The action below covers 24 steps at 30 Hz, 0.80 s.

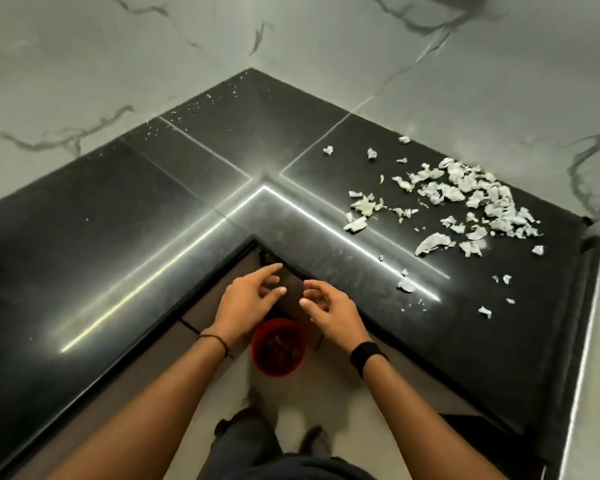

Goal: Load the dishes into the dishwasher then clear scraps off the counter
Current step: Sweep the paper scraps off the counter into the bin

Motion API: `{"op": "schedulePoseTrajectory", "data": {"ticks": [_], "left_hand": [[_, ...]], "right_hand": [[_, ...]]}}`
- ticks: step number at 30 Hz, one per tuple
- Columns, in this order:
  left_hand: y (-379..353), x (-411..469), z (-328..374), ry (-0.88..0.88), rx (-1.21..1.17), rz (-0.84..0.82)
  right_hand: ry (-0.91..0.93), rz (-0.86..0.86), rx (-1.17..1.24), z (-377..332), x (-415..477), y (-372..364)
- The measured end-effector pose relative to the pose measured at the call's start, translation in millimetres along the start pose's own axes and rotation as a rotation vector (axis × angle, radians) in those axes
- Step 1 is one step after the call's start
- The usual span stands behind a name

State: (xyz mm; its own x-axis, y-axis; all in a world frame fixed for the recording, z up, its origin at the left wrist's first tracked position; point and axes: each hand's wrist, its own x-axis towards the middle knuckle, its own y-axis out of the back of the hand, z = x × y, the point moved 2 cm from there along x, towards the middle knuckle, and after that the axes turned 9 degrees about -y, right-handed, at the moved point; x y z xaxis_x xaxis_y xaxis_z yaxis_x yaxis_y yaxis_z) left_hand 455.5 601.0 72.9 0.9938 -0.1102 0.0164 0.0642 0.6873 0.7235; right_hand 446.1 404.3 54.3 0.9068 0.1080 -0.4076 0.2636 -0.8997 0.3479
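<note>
Over red bin (278,347): left hand (246,299), right hand (329,311), fingers loosely spread, empty. Scrap-clearing step; next, gather scraps (465,199) from counter (118,209).

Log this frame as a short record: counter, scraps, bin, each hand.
counter: black L-shaped counter, marble walls behind
scraps: pale scraps scattered on the counter's right wing
bin: red bin on the floor below the hands, dark contents inside
left: left hand holds nothing, fingers relaxed, above the bin
right: right hand holds nothing, fingers loosely curled
</note>
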Motion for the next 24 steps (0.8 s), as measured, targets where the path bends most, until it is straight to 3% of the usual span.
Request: {"op": "schedulePoseTrajectory", "data": {"ticks": [17,24], "left_hand": [[16.9,254.5,-18.7,-0.341,-0.013,-0.186],[-14.4,363.9,-10.4,-0.495,-0.002,-0.274]], "right_hand": [[-0.121,0.383,-0.027,-60.4,137.7,51.9],[-0.180,0.458,-0.054,-55.4,151.9,66.9]]}}
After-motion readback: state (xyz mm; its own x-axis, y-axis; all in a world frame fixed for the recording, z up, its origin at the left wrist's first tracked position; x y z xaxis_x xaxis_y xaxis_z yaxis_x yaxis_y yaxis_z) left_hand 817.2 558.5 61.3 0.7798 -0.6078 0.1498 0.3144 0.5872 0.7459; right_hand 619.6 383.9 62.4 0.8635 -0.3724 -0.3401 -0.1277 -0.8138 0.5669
